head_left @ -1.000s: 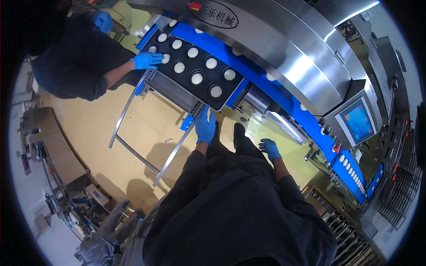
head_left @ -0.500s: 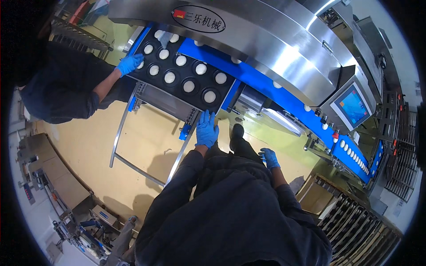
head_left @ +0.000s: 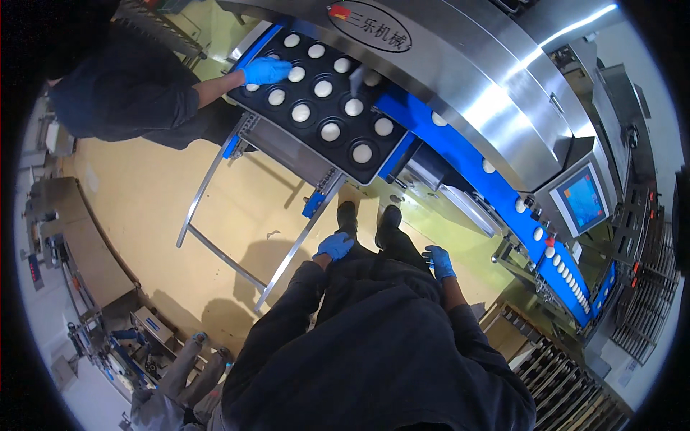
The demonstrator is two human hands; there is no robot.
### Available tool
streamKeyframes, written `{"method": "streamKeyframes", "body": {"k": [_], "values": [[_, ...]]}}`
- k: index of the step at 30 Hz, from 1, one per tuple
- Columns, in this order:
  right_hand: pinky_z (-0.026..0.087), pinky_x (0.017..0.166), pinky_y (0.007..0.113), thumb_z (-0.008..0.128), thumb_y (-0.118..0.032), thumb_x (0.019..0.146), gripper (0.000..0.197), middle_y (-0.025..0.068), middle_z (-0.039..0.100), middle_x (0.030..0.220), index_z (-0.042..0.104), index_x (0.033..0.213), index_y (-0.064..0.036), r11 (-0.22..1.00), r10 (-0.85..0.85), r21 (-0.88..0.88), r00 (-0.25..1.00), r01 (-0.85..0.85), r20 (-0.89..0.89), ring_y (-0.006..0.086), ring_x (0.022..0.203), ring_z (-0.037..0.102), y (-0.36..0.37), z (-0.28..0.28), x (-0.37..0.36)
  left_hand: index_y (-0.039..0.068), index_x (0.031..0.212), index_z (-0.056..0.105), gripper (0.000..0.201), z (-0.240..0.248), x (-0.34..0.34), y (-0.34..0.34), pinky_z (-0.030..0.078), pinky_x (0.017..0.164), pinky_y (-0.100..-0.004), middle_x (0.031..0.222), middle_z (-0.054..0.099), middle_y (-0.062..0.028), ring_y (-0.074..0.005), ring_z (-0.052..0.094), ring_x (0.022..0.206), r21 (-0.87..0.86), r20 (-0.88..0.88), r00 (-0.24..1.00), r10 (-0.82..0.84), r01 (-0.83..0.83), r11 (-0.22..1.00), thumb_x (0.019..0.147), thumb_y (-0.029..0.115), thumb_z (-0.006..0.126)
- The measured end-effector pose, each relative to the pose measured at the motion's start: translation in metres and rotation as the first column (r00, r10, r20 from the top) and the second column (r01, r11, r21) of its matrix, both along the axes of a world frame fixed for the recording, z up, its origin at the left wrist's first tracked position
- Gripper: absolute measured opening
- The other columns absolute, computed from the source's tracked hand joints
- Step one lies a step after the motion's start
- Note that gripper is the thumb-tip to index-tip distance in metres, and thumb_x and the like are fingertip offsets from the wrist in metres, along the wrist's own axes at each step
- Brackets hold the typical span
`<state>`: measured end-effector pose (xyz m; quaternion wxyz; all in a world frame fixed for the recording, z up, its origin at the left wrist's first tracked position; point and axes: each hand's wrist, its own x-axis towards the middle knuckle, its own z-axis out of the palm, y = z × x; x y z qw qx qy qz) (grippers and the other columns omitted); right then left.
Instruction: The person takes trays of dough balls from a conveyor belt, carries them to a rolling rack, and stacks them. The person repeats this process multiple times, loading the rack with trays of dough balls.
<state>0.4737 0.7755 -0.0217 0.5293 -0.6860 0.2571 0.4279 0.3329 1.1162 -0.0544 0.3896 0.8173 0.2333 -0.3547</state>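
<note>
1. Two gloved hands. Left hand (head_left: 335, 246): fingers bent, by the left thigh; cannot tell whether it holds anything. Right hand (head_left: 440, 263): fingers loosely parted beside the right thigh, nothing seen in it.
2. One black tray (head_left: 314, 136), ahead of and well apart from both hands. Fourteen dough balls (head_left: 330, 131) visible in it, two partly hidden.
3. One co-worker's hand (head_left: 265, 71) over the tray, fingertips at one ball.
4. One blue belt (head_left: 463, 144): four balls spaced apart, then a packed row, uncountable.
5. Versus 0.5 s ago: left hand withdrawn from the tray's near corner; co-worker's hand shifted farther over the tray.
</note>
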Motion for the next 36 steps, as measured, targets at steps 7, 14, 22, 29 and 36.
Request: {"method": "streamKeyframes", "body": {"k": [7,14,22,29,36], "values": [[0.047,0.061,0.033,0.050,-0.026,0.085,0.026,0.0134,0.065,0.084,0.060,0.098,-0.0050,0.998,0.069,-0.010,0.998,-0.069,0.009,0.0207,0.072,0.061,0.004,-0.006,0.003,0.009,0.109,0.058,0.045,-0.013,-0.037,0.012,0.043,0.088,-0.0408,0.109,0.061,-0.0163,-0.0331,0.055,0.104,-0.030,-0.040,0.975,0.218,-0.219,0.975,0.084,0.046,0.048],[0.047,0.068,0.034,0.049,-0.029,0.086,0.029,0.0131,0.064,0.090,0.059,0.100,-0.0054,0.987,0.153,-0.055,0.988,-0.152,0.004,0.0226,0.081,0.062,0.006,-0.007,0.004,0.012,0.105,0.060,0.040,0.009,-0.014,0.013,0.045,0.084,-0.0438,0.104,0.062,-0.0165,-0.0347,0.058,0.098,-0.029,0.164,0.922,0.351,-0.351,0.936,0.087,0.044,0.044],[0.048,0.068,0.033,0.049,-0.028,0.087,0.029,0.0125,0.064,0.090,0.059,0.100,-0.0053,0.992,0.114,-0.046,0.993,-0.113,0.010,0.0218,0.082,0.062,0.001,0.001,-0.001,0.007,0.096,0.060,0.039,0.042,0.065,0.026,0.046,0.070,-0.0464,0.087,0.063,-0.0186,-0.0376,0.059,0.082,0.118,0.483,0.707,0.517,-0.637,0.762,0.088,0.043,0.046],[0.047,0.061,0.032,0.051,-0.026,0.085,0.025,0.0119,0.065,0.084,0.060,0.098,-0.0057,0.999,0.026,-0.043,0.999,-0.025,0.023,0.0198,0.071,0.061,-0.016,-0.005,-0.015,0.007,0.102,0.059,0.026,0.071,0.113,0.033,0.046,0.071,-0.0435,0.090,0.061,-0.0164,-0.0344,0.059,0.082,-0.012,0.731,0.505,0.459,-0.663,0.749,0.087,0.028,0.053],[0.047,0.061,0.028,0.051,-0.031,0.087,0.031,0.0112,0.066,0.087,0.060,0.102,-0.0055,0.999,0.029,-0.041,0.998,-0.027,0.048,0.0179,0.072,0.062,-0.030,0.005,-0.029,0.001,0.132,0.039,0.055,0.060,0.169,0.020,0.034,0.101,-0.0421,0.130,0.044,-0.0208,-0.0363,0.044,0.118,0.202,0.792,0.604,0.087,-0.395,0.896,0.086,0.029,0.053]]}}
